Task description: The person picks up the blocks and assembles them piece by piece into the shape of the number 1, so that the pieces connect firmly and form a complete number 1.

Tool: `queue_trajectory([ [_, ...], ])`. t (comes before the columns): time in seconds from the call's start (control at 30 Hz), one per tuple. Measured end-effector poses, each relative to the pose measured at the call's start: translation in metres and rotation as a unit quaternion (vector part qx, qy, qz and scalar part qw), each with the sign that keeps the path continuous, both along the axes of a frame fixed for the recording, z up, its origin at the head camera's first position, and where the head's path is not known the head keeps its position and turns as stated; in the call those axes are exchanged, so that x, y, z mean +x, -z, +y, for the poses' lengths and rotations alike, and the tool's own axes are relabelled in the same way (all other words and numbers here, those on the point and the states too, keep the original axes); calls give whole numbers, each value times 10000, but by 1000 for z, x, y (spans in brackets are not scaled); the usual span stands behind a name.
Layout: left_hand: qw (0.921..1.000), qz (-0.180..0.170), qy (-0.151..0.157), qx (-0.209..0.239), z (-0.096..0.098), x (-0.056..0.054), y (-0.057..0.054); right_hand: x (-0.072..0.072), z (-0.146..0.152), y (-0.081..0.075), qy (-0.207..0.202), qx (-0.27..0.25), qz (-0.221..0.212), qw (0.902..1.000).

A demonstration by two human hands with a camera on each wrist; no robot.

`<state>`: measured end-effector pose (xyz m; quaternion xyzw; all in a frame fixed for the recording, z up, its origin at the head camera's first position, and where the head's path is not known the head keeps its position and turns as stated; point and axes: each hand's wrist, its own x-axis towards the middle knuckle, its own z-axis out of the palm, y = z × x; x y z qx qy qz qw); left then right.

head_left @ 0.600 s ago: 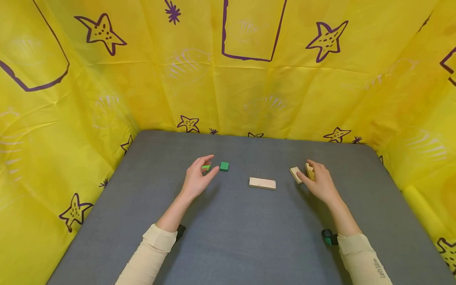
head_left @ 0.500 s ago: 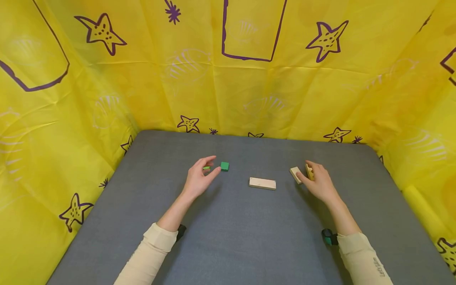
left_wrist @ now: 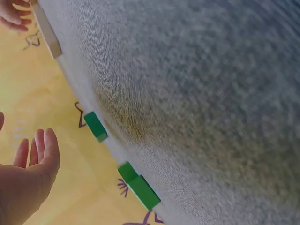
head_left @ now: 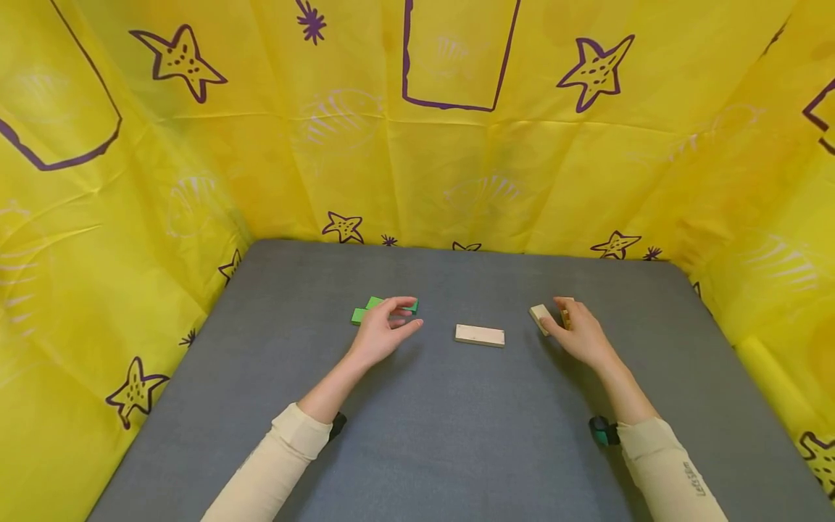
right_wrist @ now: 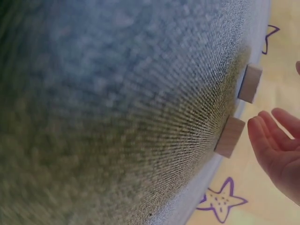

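My left hand [head_left: 385, 332] hovers with loosely bent fingers and nothing in its grasp, partly covering a dark green block [head_left: 414, 307] in the head view. Two lighter green blocks [head_left: 358, 316] show just left of it. The left wrist view has the dark green block [left_wrist: 95, 126] apart from the touching lighter green pair [left_wrist: 144, 192], with the hand off to one side. On the right, my right hand [head_left: 579, 335] is held over two wooden blocks, a pale one [head_left: 538, 319] by the thumb and another [head_left: 566, 319] half hidden behind the fingers. It holds nothing.
A longer pale wooden block [head_left: 480, 335] lies flat between the two hands. Everything rests on a grey cloth-covered table [head_left: 437, 435]. Yellow curtains [head_left: 424, 167] with sea-creature drawings enclose its back and sides.
My left hand has shifted right and slightly nearer, uncovering the lighter green blocks and overlapping the dark green one. My right hand has barely moved, and the blocks stay where they were.
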<state>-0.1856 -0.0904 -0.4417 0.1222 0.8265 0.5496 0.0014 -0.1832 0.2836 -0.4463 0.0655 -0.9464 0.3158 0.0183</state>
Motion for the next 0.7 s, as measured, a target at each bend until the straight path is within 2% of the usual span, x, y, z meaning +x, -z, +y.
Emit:
queue_trajectory([
  [0.17,9997,32,242,-14,7,1,0,-1,1,2,-57,33,-23,10000],
  [0.4,9977,238,571,-281,15,-1,6,-2,2,3,-85,37,13,10000],
  [0.7,9933,128,1006,-562,27,-5,10,-3,1,3,-192,64,66,9998],
])
